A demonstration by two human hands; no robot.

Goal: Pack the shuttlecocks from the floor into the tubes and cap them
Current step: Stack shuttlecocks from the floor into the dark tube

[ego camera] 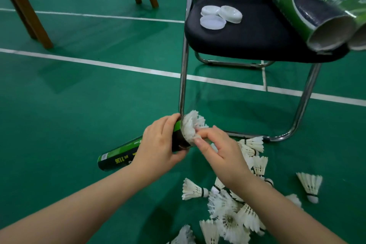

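My left hand (pixel 158 144) grips a green and black tube (pixel 120 154) near its open end, the tube slanting down to the left. White shuttlecocks (pixel 191 127) stick out of that opening. My right hand (pixel 217 150) pinches their feathers at the tube's mouth. Several loose white shuttlecocks (pixel 229 216) lie on the green floor below and right of my right hand. Three white plastic caps (pixel 213 22) rest on the black chair seat (pixel 247 41).
Two open green tubes (pixel 309 8) lie on the chair's right side, mouths toward me. The chair's chrome legs (pixel 183 77) stand just behind my hands. Wooden furniture legs (pixel 25 10) stand at the upper left. White court lines (pixel 99 63) cross the floor.
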